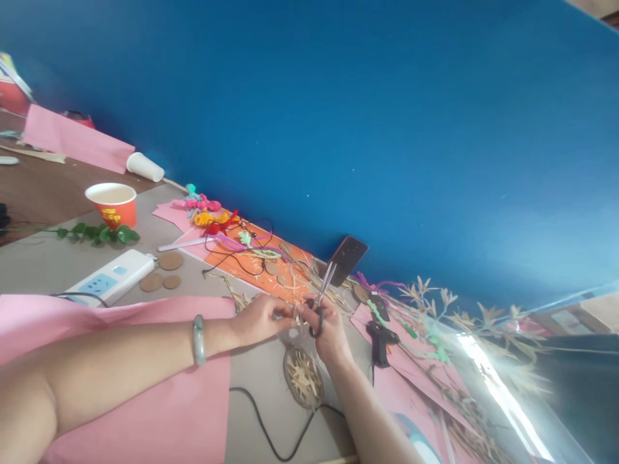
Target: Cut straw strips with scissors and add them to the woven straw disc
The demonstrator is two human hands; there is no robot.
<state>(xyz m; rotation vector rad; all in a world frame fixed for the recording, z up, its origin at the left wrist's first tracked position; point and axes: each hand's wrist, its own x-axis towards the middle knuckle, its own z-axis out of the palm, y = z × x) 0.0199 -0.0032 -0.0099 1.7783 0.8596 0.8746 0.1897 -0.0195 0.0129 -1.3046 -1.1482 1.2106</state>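
My right hand (331, 330) is closed around a pair of scissors (325, 283), its blades pointing up and away and its dark handles against the fingers. My left hand (261, 319), with a pale green bangle (198, 340) on the wrist, meets the right at the fingertips. Its thumb and finger are pinched together on a small pale piece that I cannot make out clearly. Just below the hands lies an oval brown-rimmed piece (289, 385) covered with straw-coloured strips (304, 377).
A phone (349, 258) leans against the blue wall (338, 129). A black glue gun (381, 343) lies at right among dried stems. A power strip (113, 276), wooden discs (170, 260), a paper cup (116, 209) and pink paper (193, 412) are at left. A black cable (264, 422) crosses in front.
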